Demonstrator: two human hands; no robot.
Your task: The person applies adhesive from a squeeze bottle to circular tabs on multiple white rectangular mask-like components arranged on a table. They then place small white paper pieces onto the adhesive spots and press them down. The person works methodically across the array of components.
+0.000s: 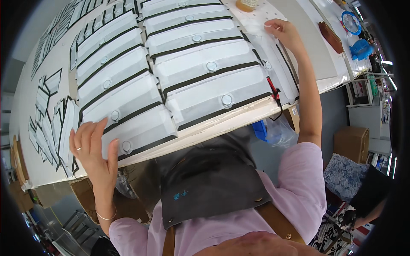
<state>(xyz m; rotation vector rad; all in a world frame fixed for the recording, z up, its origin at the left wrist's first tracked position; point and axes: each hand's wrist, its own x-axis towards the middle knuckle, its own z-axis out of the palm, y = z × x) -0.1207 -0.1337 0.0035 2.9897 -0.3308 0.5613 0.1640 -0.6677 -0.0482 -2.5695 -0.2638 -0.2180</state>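
My left hand (pixel 92 147) is raised at the near end of the left column of white panels (pixel 136 96), its fingers apart and holding nothing. Each panel is a flat white rectangle with a black strip along one long edge, and most bear a small clear round disc (pixel 226 100). Far right, my right hand (pixel 286 36) has thumb and forefinger pinched together over a pale patch of the table. A bit of white shows at the fingertips, too small to name. Beneath that forearm lies a clear plastic sheet or bag (pixel 273 59) with a dark strip and another disc.
A jar of amber liquid (pixel 247 4) stands at the far edge of view. A thin red and black tool (pixel 274 90) with a cord lies near the table's front edge. Loose black-edged strips (pixel 49 128) are heaped at left. A brown case (pixel 331 37) sits far right.
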